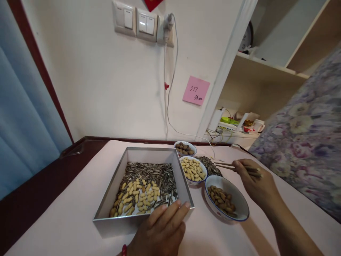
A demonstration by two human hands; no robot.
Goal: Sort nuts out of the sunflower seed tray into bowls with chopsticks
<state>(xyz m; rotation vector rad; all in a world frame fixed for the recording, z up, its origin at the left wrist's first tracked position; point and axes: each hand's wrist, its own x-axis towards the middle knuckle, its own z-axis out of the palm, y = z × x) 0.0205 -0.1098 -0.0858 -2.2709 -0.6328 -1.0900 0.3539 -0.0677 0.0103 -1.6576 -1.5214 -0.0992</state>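
Observation:
A square grey box point(112, 199) holds striped sunflower seeds point(149, 170), unshelled peanuts point(142, 195) and some brown nuts point(114, 212) in its near left corner. My left hand point(162, 227) grips the box's near wall by the right corner, fingers bent over the rim. In my right hand point(257, 185) is a pair of chopsticks point(225, 165), tips over a pile of sunflower seeds point(209, 165) on the table, with nothing visible between them. Nearest that hand stands a blue-rimmed bowl point(241, 202) of brown oblong nuts point(221, 201).
Behind the oblong nuts' bowl stand a bowl of peanuts point(193, 170) and a bowl of round brown nuts point(185, 148). A white cable point(191, 135) runs from the wall socket to the pink-covered table point(80, 206). Shelves point(266, 85) and a floral curtain point(298, 124) are at right.

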